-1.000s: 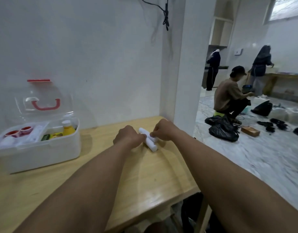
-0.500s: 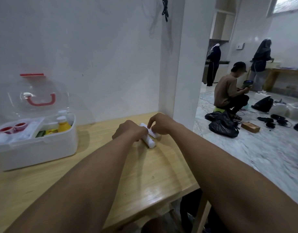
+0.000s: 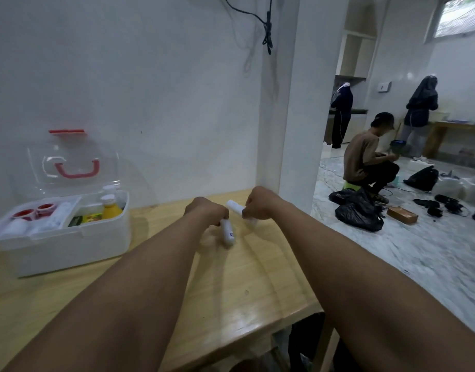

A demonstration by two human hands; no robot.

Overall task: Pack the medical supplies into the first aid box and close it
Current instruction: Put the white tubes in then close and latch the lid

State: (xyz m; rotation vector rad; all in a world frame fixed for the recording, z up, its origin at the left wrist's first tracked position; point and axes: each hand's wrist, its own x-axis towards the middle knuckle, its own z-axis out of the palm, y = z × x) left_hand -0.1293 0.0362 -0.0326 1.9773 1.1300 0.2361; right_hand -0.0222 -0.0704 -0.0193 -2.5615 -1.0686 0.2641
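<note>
Table (image 3: 231,285), near edge to wall.

- 2 white rolls, both right of the box (image 3: 70,245) and well apart from it, 1 per hand.
- Left roll (image 3: 227,234): left hand (image 3: 207,214) is fisted round its top end. Its long axis runs from the fist down toward the wearer. The free end is low over the wood; the blur hides whether it touches.
- Right roll (image 3: 234,206): right hand (image 3: 259,204) is curled round 1 end. The free end pokes out box-ward and slightly away.
- The 2 rolls are apart, with a small gap between the fists.
- Box: lid (image 3: 70,167) stands open against the wall. The tray at the far-from-hands end is loaded. A bottle (image 3: 111,210) stands in the bay at the end nearest the hands.

Judgement: the left hand is nearer the box, so its roll likely goes first, carried straight across to that bay. Both rolls probably need laying flat to fit beside the bottle.
</note>
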